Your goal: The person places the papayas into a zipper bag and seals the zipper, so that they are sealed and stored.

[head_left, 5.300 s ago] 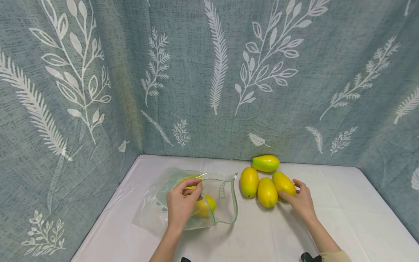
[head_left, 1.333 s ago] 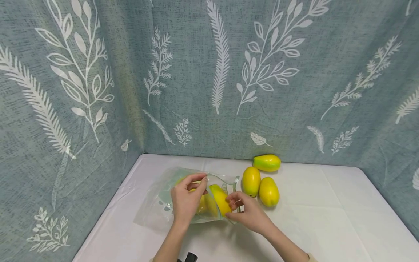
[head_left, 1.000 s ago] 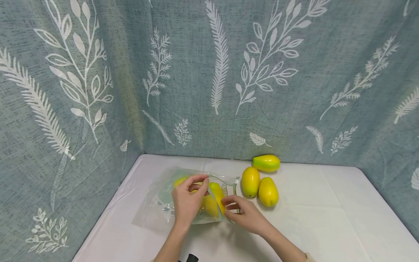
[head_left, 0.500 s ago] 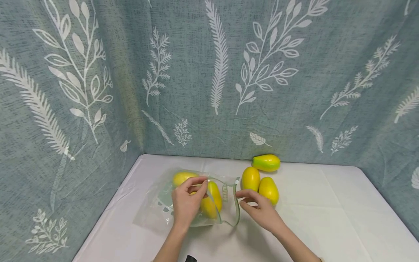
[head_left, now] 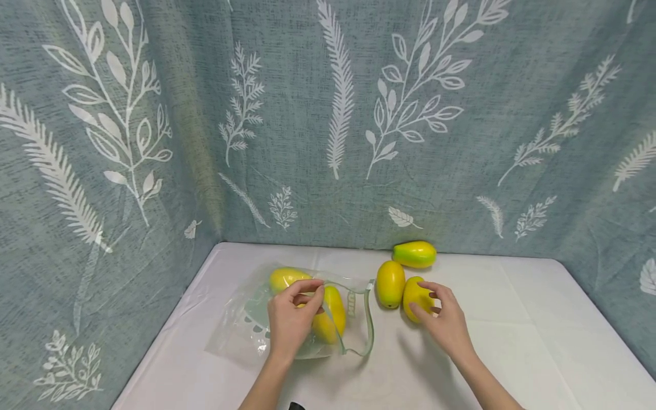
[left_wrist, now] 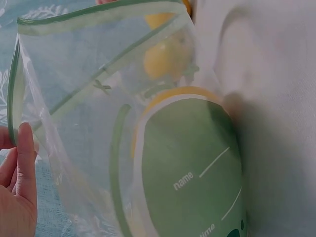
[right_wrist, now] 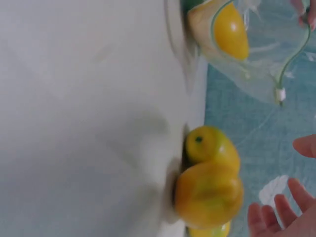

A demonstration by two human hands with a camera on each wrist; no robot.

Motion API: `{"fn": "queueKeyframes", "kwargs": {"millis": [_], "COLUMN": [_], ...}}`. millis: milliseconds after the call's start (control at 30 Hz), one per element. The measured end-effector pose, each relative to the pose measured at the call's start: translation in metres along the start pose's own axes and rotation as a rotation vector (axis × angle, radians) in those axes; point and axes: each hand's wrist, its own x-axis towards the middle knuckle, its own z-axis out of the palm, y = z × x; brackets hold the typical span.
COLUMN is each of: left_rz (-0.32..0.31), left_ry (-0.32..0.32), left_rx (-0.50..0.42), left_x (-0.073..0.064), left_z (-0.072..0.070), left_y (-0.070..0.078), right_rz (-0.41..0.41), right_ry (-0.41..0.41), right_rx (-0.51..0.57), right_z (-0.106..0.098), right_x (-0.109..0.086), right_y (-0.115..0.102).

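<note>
My left hand [head_left: 293,316] pinches the rim of a clear zip bag [left_wrist: 79,79] with green edging, its mouth spread toward the right. Inside lie yellow papayas; one papaya [head_left: 332,313] is near the mouth, another papaya [head_left: 288,279] deeper in, partly covered by the left hand. Three papayas are outside: a front papaya [head_left: 414,293], one beside it [head_left: 390,285], and a green-tipped one [head_left: 415,254] behind. My right hand [head_left: 447,320] has its fingers spread around the front papaya in the head view. In the right wrist view those fingers [right_wrist: 284,210] stand apart from the papayas.
A white cloth [head_left: 512,330] covers the table. Blue-green curtains [head_left: 307,114] with white leaf prints stand along the back and both sides. The rear papaya lies close to the back curtain.
The right hand carried the rightmost papaya into the bag and let it go. It then drew out and moved right to the front papaya. The left hand kept its pinch on the rim.
</note>
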Motion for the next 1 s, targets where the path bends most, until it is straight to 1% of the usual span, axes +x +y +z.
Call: {"fn": "queueKeyframes", "kwargs": {"millis": [200, 533, 767, 1000], "left_rz": [-0.031, -0.039, -0.038, -0.042], "left_ry": [0.0, 0.002, -0.002, -0.002], "left_rx": [0.006, 0.008, -0.004, -0.013], "left_x": [-0.001, -0.002, -0.002, -0.002], "left_z": [-0.001, -0.002, -0.002, -0.002], "left_y": [0.0, 0.001, 0.0, 0.0], "right_rz": [0.043, 0.083, 0.121, 0.118], "right_ry": [0.0, -0.045, -0.08, -0.079], "right_rx": [-0.025, -0.098, -0.089, -0.097], "right_z": [-0.003, -0.003, 0.002, 0.007], "right_x": [0.004, 0.008, 0.012, 0.016], "right_y": [0.011, 0.026, 0.036, 0.042]}}
